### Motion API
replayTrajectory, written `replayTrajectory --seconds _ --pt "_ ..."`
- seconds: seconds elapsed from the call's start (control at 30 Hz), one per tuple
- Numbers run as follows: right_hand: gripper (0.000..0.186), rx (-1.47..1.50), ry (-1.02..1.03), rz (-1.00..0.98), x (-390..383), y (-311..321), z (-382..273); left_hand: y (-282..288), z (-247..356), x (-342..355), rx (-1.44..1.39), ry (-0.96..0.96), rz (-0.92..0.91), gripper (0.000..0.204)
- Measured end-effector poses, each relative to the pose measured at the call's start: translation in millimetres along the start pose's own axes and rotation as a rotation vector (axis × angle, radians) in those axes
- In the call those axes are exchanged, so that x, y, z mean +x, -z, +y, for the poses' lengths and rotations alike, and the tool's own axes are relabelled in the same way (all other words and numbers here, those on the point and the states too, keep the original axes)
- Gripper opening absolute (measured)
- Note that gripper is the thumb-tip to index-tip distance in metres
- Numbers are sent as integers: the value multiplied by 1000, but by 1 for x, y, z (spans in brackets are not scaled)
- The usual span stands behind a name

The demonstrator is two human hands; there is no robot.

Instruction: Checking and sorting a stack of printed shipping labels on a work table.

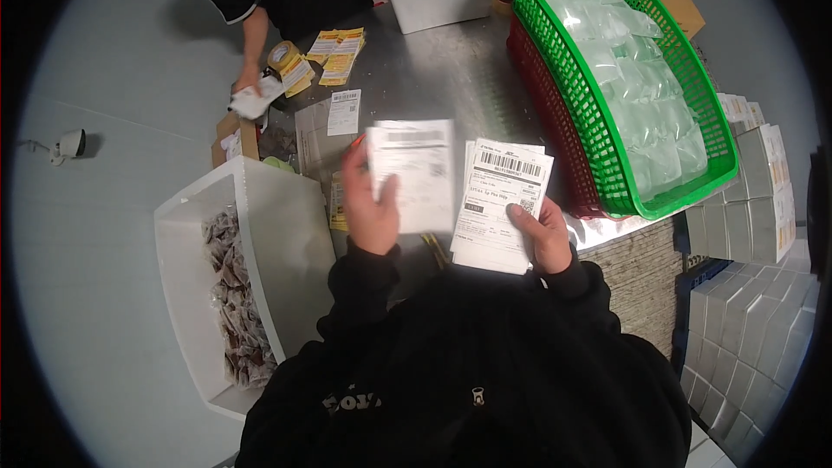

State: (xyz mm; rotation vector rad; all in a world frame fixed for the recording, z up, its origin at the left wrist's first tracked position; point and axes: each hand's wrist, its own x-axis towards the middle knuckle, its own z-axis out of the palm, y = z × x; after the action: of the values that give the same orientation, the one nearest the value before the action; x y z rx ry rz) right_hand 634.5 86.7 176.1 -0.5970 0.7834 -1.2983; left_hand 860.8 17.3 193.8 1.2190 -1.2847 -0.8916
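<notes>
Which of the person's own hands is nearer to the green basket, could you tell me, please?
Right. The right hand, holding a stack of labels, is just left of the green basket's near end; the left hand is farther left, beyond that stack.

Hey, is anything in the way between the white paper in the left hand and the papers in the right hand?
No, nothing visible is. The left hand holds the blurry white paper, the right hand holds the printed papers, and just a narrow open gap shows between them.
</notes>
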Motion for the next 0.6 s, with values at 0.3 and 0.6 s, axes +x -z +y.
replayTrajectory --seconds 0.3,0.6 --pt "27 -133 76 6 11 -12 -3 -23 32 -23 358 -98 -312 17" --pt "25 21 -20 -24 13 -4 -1 8 0 -14 203 254 -229 10"
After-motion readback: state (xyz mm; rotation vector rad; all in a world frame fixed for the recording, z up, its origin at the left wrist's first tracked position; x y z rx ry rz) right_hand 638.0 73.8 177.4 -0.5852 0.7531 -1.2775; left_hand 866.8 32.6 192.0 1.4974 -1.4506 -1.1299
